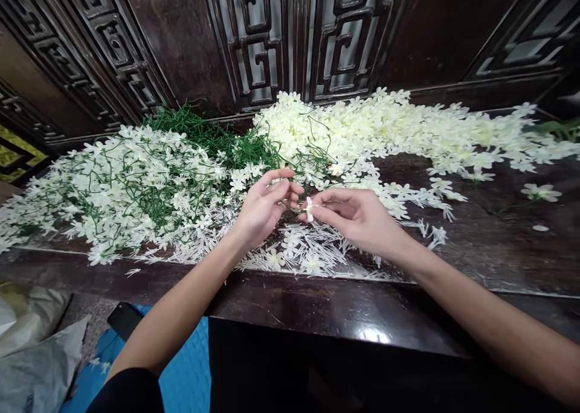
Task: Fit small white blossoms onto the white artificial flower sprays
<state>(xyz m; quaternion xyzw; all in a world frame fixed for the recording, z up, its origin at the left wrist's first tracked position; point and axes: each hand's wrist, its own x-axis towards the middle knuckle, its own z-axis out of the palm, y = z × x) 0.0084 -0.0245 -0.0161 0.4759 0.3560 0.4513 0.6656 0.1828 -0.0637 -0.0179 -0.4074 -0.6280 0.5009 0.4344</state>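
Between thumb and fingers, my right hand (357,217) pinches a small white artificial flower (310,209). My left hand (269,204) is closed beside it, its fingers curled around what looks like the thin green stem leading to that flower. Both hands are above a scatter of white stamen-like sticks (326,244) and a few loose blossoms. Left of them lies a heap of white flowers on green stems (149,183). Behind them are a pile of green stems (194,129) and a long mound of creamy flower heads (362,123).
A dark wooden bench (498,244) carries everything, backed by a carved lattice panel (263,32). One separate flower (541,192) lies at the right. Below the left edge are a dark phone-like object (124,321), a blue mat (185,364) and pale sacks (40,352).
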